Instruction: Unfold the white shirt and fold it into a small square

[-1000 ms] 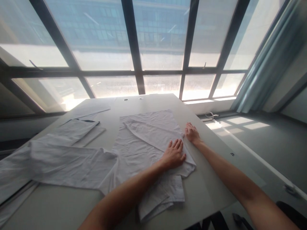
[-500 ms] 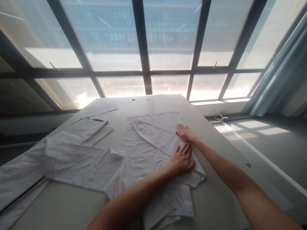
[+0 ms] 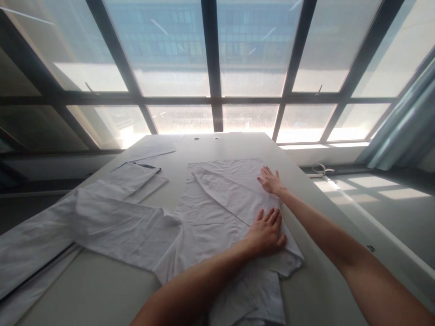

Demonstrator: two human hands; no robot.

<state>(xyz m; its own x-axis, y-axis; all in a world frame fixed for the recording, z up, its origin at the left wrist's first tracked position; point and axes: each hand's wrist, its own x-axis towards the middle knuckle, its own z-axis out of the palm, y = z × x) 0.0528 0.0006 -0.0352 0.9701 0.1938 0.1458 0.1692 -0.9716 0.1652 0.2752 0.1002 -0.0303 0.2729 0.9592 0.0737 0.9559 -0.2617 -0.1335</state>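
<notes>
A white long-sleeved garment [image 3: 204, 235] lies spread on the table in the head view, with one sleeve laid diagonally across its body and another stretching left. My left hand [image 3: 267, 233] rests palm down near its right side, fingers extended and a little apart. Farther up the same edge, my right hand [image 3: 271, 181] presses flat on the cloth with its fingers spread. Neither hand grasps the fabric. My left forearm hides part of the lower garment.
More white cloth [image 3: 30, 244] lies along the left side of the pale table [image 3: 91, 285], some with dark edging. Two round holes are at the table's far end. Tall windows [image 3: 251, 50] stand behind, with a grey-blue curtain [image 3: 401, 122] and white cable [image 3: 319, 169] to the right.
The view has shifted, so the scene sits slightly farther right. Both hands stay flat on the garment; the right hand's fingers look a little more spread.
</notes>
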